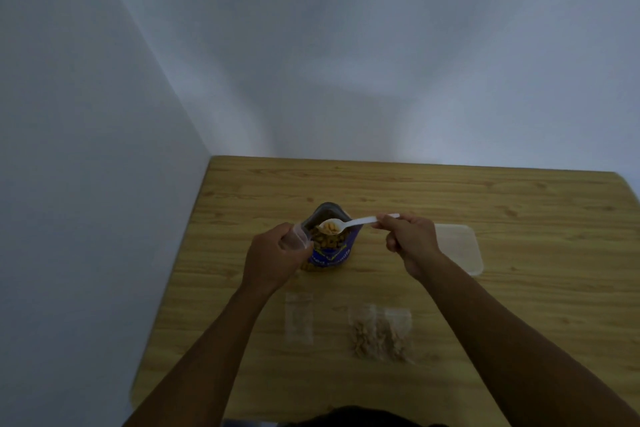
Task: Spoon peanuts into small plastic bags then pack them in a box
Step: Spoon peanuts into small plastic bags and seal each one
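A blue peanut pouch (pixel 333 255) stands open on the wooden table (pixel 519 305), peanuts visible inside. My right hand (pixel 410 241) pinches the handle of a white plastic spoon (pixel 349 224), whose bowl holds several peanuts just above the pouch mouth. My left hand (pixel 273 258) grips a small clear plastic bag (pixel 298 237) with its mouth held open beside the pouch, left of the spoon. A clear plastic box (pixel 459 250) lies on the table to the right, partly behind my right hand.
Near the front lie an empty small bag (pixel 299 317) and filled bags of peanuts (pixel 381 333). Walls close off the table's far and left sides. Bare wood stretches to the right.
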